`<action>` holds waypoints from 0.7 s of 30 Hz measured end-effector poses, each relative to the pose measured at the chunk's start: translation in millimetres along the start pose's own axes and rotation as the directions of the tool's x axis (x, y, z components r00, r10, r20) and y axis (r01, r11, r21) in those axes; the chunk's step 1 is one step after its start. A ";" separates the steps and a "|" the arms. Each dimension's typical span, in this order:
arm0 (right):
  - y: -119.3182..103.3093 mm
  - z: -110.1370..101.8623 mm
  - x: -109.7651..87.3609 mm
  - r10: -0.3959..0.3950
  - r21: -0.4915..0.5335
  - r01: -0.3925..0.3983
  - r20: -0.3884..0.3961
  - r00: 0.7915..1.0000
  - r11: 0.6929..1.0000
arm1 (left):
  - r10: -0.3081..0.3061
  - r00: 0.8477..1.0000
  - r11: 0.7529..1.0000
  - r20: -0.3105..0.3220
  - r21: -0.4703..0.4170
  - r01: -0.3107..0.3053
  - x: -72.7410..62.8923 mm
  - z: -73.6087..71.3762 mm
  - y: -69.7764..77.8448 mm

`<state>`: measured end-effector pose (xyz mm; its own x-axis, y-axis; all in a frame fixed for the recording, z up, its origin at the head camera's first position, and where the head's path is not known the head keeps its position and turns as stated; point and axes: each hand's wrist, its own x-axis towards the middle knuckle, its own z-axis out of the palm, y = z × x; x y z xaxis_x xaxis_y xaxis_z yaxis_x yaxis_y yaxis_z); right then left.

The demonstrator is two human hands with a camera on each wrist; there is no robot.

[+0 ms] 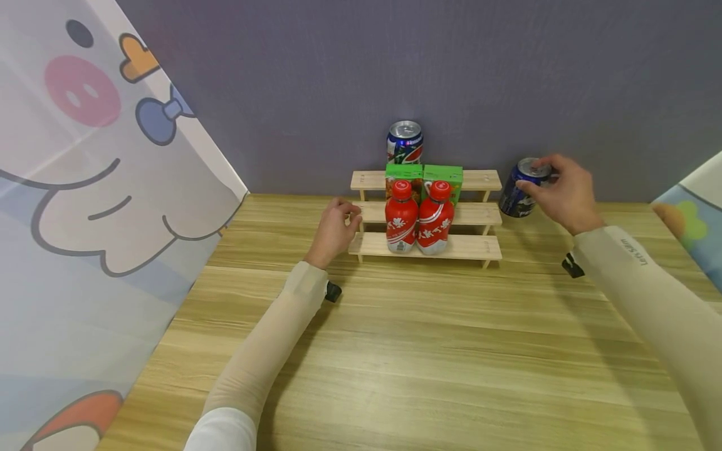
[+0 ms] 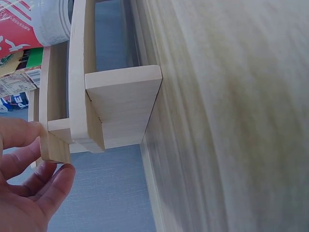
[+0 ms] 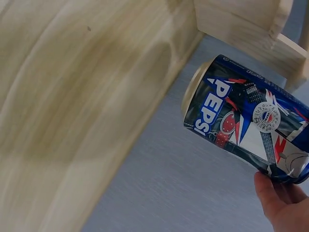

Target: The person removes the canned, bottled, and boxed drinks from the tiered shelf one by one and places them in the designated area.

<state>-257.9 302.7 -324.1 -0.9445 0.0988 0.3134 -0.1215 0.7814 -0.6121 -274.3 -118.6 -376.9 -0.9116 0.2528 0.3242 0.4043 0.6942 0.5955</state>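
A three-step wooden display rack (image 1: 372,244) stands against the back wall. My left hand (image 1: 334,232) is at its left side; in the left wrist view thumb and fingers pinch the end of the middle step (image 2: 55,150). My right hand (image 1: 568,194) holds a dark blue Pepsi can (image 3: 251,116) near its top, to the right of the rack and close over the table. Two red bottles (image 1: 401,216) stand on the lowest step, with two green-topped cartons (image 1: 442,172) behind them. Another Pepsi can (image 1: 405,143) rises behind the cartons, its lower part hidden.
The rack stands at the back of a wood-grain table (image 1: 429,351), near the grey wall (image 1: 293,94). A cartoon-printed panel (image 1: 113,188) borders the table on the left, and another printed panel (image 1: 690,219) is on the right.
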 end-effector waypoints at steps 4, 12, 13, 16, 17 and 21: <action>4.3 5.5 -0.7 -0.007 0.010 0.007 0.016 1.000 1.000 | 0.008 1.000 1.000 -0.005 0.001 -0.008 0.1 0.6 -0.6; 11.3 16.7 -0.8 -0.001 0.013 0.000 0.052 0.999 1.000 | -0.003 1.000 1.000 0.007 0.001 0.003 -1.0 -0.1 0.7; 11.7 17.6 -0.6 -0.002 0.012 0.001 0.055 0.998 1.000 | -0.005 1.000 1.000 0.008 -0.001 0.005 -1.2 -0.2 0.9; 13.2 20.0 -0.1 -0.006 0.004 0.005 0.062 0.998 1.000 | -0.010 1.000 1.000 0.009 0.001 0.010 -1.2 -0.2 0.9; 13.7 20.7 -0.1 -0.006 0.001 0.006 0.063 0.998 1.000 | -0.010 1.000 1.000 0.008 0.004 0.010 -1.0 -0.1 0.9; 15.4 24.2 -0.1 -0.008 0.003 0.008 0.063 0.998 1.000 | -0.008 1.000 1.000 0.004 0.014 0.008 -0.6 0.2 0.3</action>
<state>-267.1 299.8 -351.1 -0.9608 0.0533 0.2719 -0.1299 0.7802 -0.6119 -273.7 -118.5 -377.1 -0.9150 0.2500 0.3167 0.3962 0.7054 0.5878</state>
